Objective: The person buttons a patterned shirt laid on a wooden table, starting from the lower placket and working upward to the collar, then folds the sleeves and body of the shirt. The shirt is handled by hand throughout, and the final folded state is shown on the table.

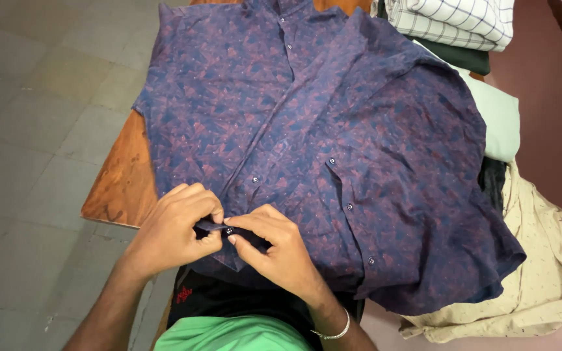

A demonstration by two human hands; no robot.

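Observation:
A dark blue shirt (333, 123) with a reddish leaf pattern lies spread front-up over a wooden table (121, 179). Its button placket runs from the collar at the top down toward me. My left hand (173, 227) pinches the shirt's front edge near the hem. My right hand (274, 244) holds the facing edge, thumb and forefinger at a small dark button (229, 230) between the two hands. A metal bracelet (336, 333) circles my right wrist.
A beige shirt (541, 273) lies crumpled at the right under the blue one. Folded clothes are stacked at the back right: a checked white one (456, 23), a dark one, a pale green one (499, 114). Grey floor tiles (27, 130) lie left of the table.

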